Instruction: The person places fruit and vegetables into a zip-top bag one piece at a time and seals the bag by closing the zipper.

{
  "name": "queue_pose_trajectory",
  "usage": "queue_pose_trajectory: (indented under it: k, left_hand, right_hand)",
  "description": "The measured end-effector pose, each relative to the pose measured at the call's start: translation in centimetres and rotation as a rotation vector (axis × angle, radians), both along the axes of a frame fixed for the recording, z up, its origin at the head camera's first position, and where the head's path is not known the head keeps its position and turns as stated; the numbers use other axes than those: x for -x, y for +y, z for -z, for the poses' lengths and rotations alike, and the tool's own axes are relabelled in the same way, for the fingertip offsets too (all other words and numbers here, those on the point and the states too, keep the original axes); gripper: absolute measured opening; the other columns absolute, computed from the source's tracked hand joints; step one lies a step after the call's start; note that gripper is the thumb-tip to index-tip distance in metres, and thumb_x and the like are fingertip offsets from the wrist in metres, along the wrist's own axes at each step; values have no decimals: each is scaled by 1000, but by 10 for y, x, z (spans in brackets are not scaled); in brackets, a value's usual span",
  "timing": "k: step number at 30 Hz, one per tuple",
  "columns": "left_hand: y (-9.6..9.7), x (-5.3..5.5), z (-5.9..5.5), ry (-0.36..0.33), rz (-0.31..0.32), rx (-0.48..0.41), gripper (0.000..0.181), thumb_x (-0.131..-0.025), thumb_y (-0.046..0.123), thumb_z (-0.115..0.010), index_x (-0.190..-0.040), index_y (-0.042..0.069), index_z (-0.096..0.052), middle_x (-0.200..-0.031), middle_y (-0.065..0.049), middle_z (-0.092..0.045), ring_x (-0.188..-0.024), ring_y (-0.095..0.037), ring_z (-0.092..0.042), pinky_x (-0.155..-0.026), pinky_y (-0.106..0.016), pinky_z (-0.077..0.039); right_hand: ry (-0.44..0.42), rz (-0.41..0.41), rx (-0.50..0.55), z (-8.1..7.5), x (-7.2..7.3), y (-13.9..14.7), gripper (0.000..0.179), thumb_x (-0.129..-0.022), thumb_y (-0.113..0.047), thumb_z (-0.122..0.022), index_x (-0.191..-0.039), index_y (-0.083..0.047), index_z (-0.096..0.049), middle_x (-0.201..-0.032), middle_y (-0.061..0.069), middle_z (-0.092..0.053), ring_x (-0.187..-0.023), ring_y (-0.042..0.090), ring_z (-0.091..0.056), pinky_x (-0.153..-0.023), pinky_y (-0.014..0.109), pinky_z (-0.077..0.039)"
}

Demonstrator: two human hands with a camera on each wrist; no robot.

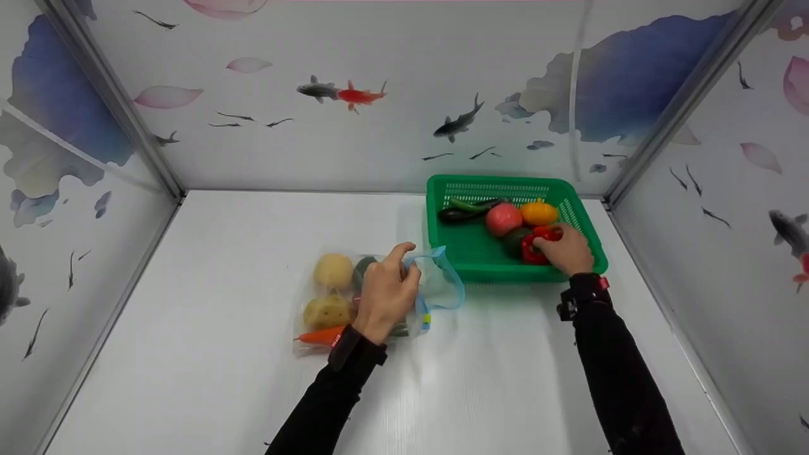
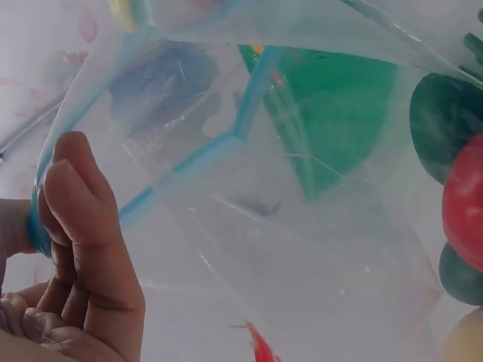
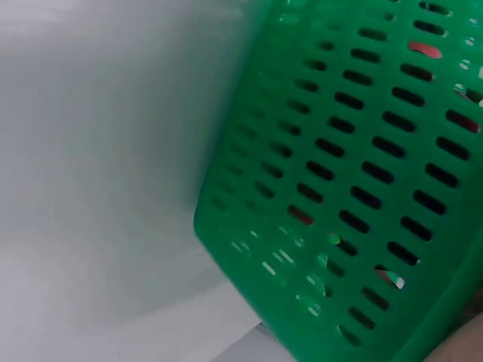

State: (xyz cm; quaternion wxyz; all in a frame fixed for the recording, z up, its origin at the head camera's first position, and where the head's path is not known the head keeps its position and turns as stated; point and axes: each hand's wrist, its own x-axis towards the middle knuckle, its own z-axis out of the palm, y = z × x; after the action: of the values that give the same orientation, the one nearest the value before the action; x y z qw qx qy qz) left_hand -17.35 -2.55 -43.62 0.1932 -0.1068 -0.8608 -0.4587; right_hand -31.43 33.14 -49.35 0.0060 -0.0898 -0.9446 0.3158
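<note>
A clear plastic bag [image 1: 361,292] with a blue-edged mouth [image 1: 452,272] lies on the table, several vegetables inside it. My left hand [image 1: 387,294] is over the bag. In the left wrist view the left hand [image 2: 90,249] holds the blue edge [image 2: 181,173] between thumb and fingers. To the right, my right hand [image 1: 571,250] reaches into a green basket [image 1: 505,273] and grips a red bell pepper [image 1: 536,248]. In the right wrist view the basket's slotted wall [image 3: 332,181] hides the pepper, and only a sliver of hand shows.
Beside the pepper in the basket lie a dark green vegetable [image 1: 515,241], a pinkish-red round one [image 1: 504,219], a yellow-orange one [image 1: 539,213] and dark eggplants [image 1: 461,215]. The bag holds a carrot [image 1: 321,336] and potatoes [image 1: 327,311]. Printed walls [image 1: 392,145] enclose the white table [image 1: 208,303].
</note>
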Motion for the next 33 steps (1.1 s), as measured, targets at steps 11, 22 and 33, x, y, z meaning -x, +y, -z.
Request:
queue_pose_trajectory:
  k: [11, 22, 33]
  left_hand:
    - [3, 3, -3, 38, 3, -6, 31, -94, 7, -54, -123, 1, -63, -53, 7, -32, -41, -5, -29, -43, -20, -24]
    - [4, 2, -3, 24, 6, -19, 34, -93, 6, -52, -126, 4, -60, -52, 7, -31, -41, -5, -27, -43, -20, -23]
    - [3, -1, -4, 14, 19, -19, 34, -97, 8, -51, -131, 6, -55, -52, 4, -35, -39, -6, -30, -42, -20, -25]
  right_hand:
    - [31, -208, 532, -40, -29, -59, 54, -96, -36, -60, -136, -6, -40, -136, 17, -49, -121, 26, -47, -94, 33, -44]
    - [-251, -445, 487, -59, -67, -120, 38, -97, -33, -55, -125, -10, -46, -124, 19, -57, -91, 27, -63, -66, 36, -58]
    - [-246, -442, 550, -48, -78, -148, 65, -88, -47, -68, -136, -15, -40, -135, 16, -50, -102, 35, -66, -76, 43, -59]
